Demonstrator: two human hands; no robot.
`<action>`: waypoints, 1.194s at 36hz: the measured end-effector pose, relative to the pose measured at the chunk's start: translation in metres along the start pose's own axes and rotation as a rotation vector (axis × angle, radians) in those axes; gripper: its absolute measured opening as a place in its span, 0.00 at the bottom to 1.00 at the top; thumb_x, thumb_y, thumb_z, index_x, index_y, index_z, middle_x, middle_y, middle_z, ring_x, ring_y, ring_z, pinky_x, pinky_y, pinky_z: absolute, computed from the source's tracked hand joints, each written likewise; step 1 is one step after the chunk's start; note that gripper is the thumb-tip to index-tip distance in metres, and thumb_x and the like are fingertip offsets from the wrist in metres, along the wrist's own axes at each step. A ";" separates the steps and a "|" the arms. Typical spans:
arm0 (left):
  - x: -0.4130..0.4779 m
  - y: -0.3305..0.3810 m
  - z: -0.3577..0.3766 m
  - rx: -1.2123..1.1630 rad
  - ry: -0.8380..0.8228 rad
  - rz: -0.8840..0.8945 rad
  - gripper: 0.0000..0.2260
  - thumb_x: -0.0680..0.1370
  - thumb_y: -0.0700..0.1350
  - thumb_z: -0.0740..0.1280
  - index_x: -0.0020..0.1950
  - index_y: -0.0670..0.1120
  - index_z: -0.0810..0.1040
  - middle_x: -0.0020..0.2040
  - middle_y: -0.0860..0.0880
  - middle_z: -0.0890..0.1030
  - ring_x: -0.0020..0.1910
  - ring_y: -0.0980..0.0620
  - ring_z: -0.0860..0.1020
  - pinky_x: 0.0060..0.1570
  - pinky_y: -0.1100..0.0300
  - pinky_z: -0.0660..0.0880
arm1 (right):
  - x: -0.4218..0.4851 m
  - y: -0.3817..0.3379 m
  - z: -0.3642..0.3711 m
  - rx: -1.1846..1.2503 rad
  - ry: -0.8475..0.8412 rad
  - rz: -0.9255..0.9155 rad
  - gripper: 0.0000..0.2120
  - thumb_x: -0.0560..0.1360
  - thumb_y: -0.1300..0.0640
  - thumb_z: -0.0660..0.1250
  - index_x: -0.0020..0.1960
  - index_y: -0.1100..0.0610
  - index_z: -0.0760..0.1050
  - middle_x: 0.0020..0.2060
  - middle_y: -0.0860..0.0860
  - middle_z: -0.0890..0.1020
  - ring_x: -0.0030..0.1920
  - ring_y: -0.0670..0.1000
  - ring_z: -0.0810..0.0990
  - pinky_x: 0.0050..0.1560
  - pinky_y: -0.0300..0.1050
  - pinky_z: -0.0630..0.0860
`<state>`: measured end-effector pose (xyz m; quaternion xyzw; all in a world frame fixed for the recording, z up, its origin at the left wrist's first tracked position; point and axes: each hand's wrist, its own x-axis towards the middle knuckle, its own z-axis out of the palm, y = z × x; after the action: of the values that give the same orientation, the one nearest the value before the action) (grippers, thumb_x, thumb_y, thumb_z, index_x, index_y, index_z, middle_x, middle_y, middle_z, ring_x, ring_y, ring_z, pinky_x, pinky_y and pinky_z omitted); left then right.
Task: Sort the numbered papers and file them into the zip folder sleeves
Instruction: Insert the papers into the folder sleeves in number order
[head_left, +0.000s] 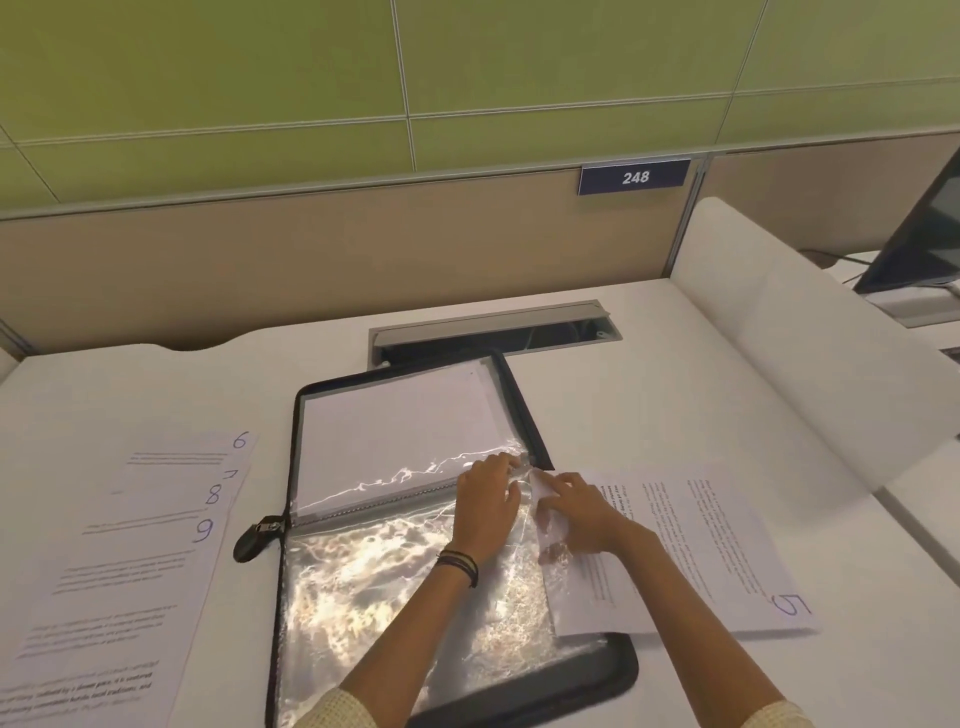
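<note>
counter (649, 364), white and broad, is carrying everything, with a beige partition (311, 260) standing along its far side. a black-edged zip folder (613, 670) is lying open in the middle of it. its far half is showing white sheets sitting under plastic. its near half is showing a glossy clear sleeve (374, 577) lying flat and catching the light.

left of the folder, a fan of papers (130, 545) is resting on the counter, showing the handwritten numbers 6, 7, 8 and 9. paper 5 (717, 545) is lying off the folder's right edge, turned sideways, its inner end showing through the clear sleeve's plastic.

the left hand (485, 506) is reaching over the sleeve, its fingers curling in and pinching the plastic edge near the right end of the spine. just beside it, the right hand (576, 512) is holding the inner corner of paper 5, fingers bending over it.

a dark sign (635, 177) reading 248 is hanging on the partition. a zip pull (254, 538) is sticking out at the folder's left edge.
</note>
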<state>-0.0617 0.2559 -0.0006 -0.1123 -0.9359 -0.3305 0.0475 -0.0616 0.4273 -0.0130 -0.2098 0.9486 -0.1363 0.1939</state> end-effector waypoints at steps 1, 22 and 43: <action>-0.002 -0.004 0.000 -0.011 0.001 0.004 0.11 0.77 0.39 0.61 0.57 0.48 0.75 0.53 0.53 0.78 0.53 0.53 0.74 0.58 0.57 0.68 | 0.000 -0.002 -0.004 -0.004 -0.012 0.008 0.16 0.66 0.40 0.73 0.40 0.42 0.66 0.76 0.47 0.49 0.74 0.54 0.50 0.71 0.54 0.54; -0.019 -0.062 -0.028 -0.005 -0.072 -0.043 0.17 0.81 0.43 0.60 0.70 0.50 0.70 0.72 0.51 0.68 0.72 0.51 0.63 0.73 0.54 0.57 | -0.068 0.067 0.012 0.363 0.741 0.574 0.11 0.74 0.64 0.67 0.56 0.60 0.77 0.66 0.62 0.71 0.66 0.63 0.68 0.66 0.55 0.62; -0.001 -0.122 -0.099 0.307 -0.518 -0.211 0.24 0.83 0.48 0.55 0.77 0.46 0.54 0.78 0.45 0.51 0.76 0.46 0.54 0.71 0.56 0.53 | -0.105 0.083 0.004 0.360 0.686 0.978 0.26 0.73 0.56 0.69 0.68 0.63 0.66 0.62 0.68 0.70 0.62 0.69 0.69 0.61 0.61 0.67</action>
<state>-0.0885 0.1013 0.0023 -0.0868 -0.9623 -0.1490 -0.2104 -0.0008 0.5469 -0.0127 0.3403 0.9054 -0.2491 -0.0495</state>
